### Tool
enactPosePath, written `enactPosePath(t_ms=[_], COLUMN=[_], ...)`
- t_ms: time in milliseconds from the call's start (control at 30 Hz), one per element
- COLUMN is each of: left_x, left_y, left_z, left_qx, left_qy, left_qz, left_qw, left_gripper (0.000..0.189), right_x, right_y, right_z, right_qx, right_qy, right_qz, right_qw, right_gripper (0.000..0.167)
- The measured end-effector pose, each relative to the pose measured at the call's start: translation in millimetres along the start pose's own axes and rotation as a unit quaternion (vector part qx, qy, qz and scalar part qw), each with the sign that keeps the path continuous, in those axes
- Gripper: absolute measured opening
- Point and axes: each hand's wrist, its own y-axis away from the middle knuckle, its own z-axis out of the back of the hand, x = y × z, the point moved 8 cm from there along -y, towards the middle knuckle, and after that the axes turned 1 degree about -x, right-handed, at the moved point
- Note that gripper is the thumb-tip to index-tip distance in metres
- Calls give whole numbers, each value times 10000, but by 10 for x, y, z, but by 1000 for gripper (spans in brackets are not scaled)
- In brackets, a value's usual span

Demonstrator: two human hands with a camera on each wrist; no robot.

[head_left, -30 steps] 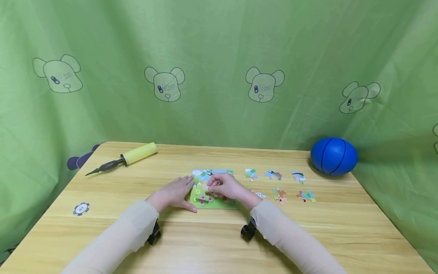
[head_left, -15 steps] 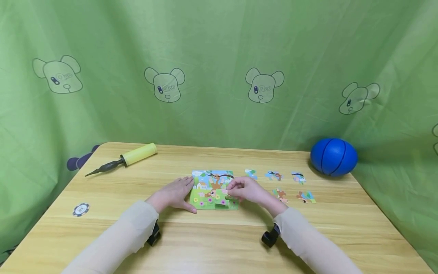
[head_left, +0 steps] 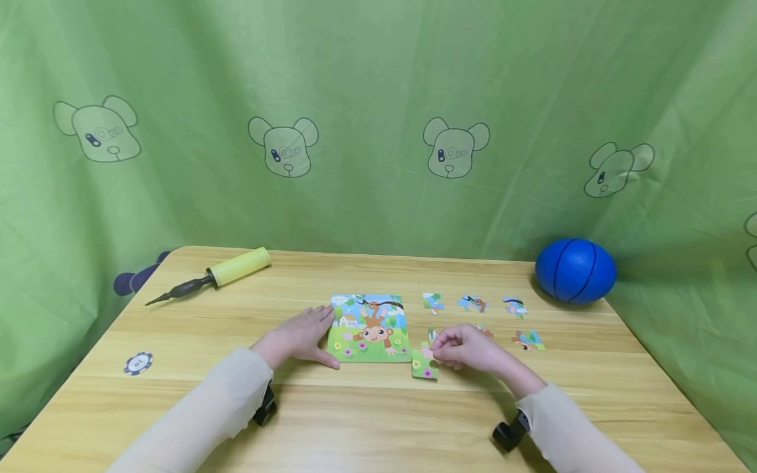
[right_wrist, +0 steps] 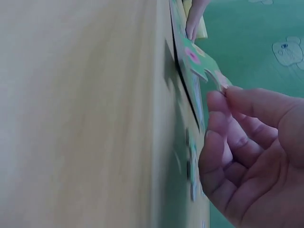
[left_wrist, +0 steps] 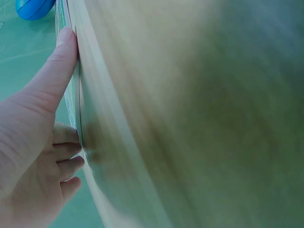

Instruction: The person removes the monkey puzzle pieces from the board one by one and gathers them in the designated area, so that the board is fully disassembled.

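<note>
A green jigsaw piece point(head_left: 424, 365) with flowers hangs from my right hand point(head_left: 471, 348), pinched between thumb and fingertips; the right wrist view shows the piece point(right_wrist: 202, 61) tilted and held above the table. Left of it lies a jigsaw board point(head_left: 374, 334) picturing an upside-down monkey. My left hand point(head_left: 299, 334) rests at the board's left edge, fingers extended and thumb apart near the front corner. Loose pieces lie right of the board, among them one blue-green piece point(head_left: 434, 301), one with a branch point(head_left: 474, 303) and one brown-and-blue piece point(head_left: 528, 339). My right hand partly covers others.
A blue ball point(head_left: 575, 270) sits at the table's back right corner. At the back left lies a yellow hand pump point(head_left: 239, 267) with a black nozzle. A poker chip point(head_left: 138, 363) is on the left. Green curtain point(head_left: 372, 210) stands behind the wooden table point(head_left: 355, 420).
My right hand has moved right, carrying the green piece from over the board to beyond its right edge, uncovering the monkey picture. My left hand has stayed in place.
</note>
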Motion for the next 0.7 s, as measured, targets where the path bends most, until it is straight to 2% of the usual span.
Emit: enactPosePath(t_ms=[333, 700], left_x=[15, 10], left_y=[-11, -9], left_z=[-19, -16], left_qx=[-17, 18], left_qy=[21, 24], left_qz=[-5, 0], left_qw=[10000, 10000], left_gripper=[107, 106], right_x=[-126, -200], right_y=[250, 349], right_z=[28, 19], right_qx=[421, 688], right_qy=[71, -1], right_qz=[-29, -151], right_qw=[9991, 9975], right_gripper=[10, 10])
